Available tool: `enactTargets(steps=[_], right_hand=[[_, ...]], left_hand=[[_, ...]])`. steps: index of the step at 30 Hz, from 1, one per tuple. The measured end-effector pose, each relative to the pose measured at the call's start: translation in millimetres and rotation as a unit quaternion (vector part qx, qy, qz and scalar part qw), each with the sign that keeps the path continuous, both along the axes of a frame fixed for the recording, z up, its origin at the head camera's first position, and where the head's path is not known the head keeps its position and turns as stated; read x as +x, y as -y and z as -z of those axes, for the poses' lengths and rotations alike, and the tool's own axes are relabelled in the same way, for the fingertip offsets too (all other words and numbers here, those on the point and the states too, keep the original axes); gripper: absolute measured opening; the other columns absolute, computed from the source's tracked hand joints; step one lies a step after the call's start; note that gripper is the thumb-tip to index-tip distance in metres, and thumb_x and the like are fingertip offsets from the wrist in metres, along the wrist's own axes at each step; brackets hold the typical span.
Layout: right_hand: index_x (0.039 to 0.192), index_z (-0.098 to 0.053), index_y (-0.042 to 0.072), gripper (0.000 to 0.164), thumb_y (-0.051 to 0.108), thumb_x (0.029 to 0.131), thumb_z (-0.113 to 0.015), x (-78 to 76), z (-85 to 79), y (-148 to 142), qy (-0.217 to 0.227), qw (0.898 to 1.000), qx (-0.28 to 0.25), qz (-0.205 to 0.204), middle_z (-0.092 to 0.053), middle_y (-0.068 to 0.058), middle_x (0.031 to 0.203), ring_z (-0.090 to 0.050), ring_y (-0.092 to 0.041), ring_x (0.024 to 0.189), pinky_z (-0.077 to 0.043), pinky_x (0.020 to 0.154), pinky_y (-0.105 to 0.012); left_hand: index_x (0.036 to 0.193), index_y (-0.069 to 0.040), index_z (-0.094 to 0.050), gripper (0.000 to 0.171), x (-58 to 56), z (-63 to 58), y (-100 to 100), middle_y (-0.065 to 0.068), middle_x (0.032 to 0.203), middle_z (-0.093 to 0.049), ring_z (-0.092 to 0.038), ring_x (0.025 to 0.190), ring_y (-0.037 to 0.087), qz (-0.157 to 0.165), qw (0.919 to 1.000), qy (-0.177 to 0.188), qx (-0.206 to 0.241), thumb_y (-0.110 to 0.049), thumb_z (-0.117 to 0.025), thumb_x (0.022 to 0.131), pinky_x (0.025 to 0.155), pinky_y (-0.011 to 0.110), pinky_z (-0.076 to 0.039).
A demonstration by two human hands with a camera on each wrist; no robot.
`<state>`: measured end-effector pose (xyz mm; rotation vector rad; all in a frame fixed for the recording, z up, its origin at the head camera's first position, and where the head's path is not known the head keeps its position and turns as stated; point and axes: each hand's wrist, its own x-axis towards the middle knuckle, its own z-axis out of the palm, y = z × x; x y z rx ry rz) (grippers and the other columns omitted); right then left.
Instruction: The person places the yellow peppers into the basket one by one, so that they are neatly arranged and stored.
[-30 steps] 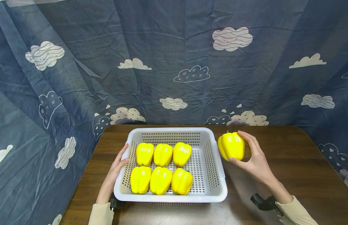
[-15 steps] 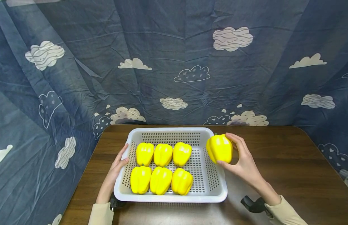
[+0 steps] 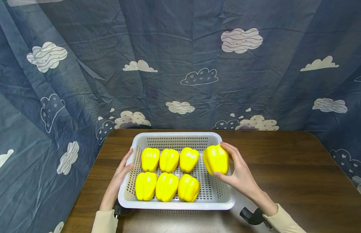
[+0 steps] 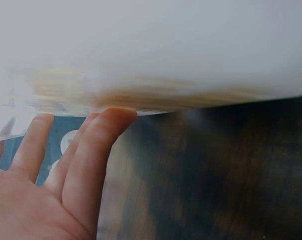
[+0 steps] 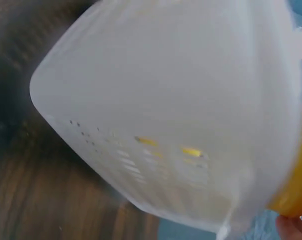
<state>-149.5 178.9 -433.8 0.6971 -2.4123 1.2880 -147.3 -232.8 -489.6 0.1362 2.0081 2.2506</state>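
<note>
A white perforated plastic basket (image 3: 180, 206) stands on the table, holding several yellow bell peppers (image 3: 167, 187) in two rows of three. My right hand (image 3: 241, 176) grips another yellow bell pepper (image 3: 216, 160) between thumb and fingers, above the right part of the basket. In the right wrist view that bell pepper (image 5: 293, 185) shows at the right edge, past the basket's wall (image 5: 156, 75). Against the basket's left side, my left hand (image 3: 119, 176) rests with its fingers extended. The left wrist view shows this hand (image 4: 66, 185) with fingertips touching the basket's wall (image 4: 191, 50).
The brown wooden table (image 3: 285, 168) extends to the right of the basket. A dark blue curtain (image 3: 168, 84) with cloud prints hangs behind and at both sides. Black wrist mounts (image 3: 251, 216) sit below the hands.
My right hand has carried its bell pepper leftward, from right of the basket, across the rim to above the basket's right part. The left hand and the basket have stayed in place.
</note>
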Motion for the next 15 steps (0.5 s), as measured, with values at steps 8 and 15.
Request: enactTargets(steps=[8,15], right_hand=[[0.14,-0.037,0.002,0.091,0.011,0.064,-0.086,-1.9,10.8,13.3,0.005,1.0,0.022,-0.01,-0.04,-0.011,0.14,-0.042,-0.028,0.125,-0.037,0.098,-0.056],[0.139,-0.037,0.0,0.093,0.015,0.062,-0.088,-2.0,16.1,21.3,0.005,0.999,0.05,-0.014,-0.04,-0.013,0.14,-0.038,-0.03,0.13,-0.035,0.101,-0.053]], left_hand=[[0.154,-0.02,-0.013,0.059,-0.1,0.0,-0.1,0.011,0.158,-0.005,-0.02,0.137,0.044,0.001,1.0,0.001,0.001,-0.016,-0.038,0.101,0.102,0.061,-0.026],[0.154,-0.021,-0.014,0.059,0.0,-0.3,0.2,0.011,0.158,-0.005,-0.021,0.137,0.044,-0.001,1.0,0.004,0.003,-0.015,-0.038,0.101,0.102,0.059,-0.026]])
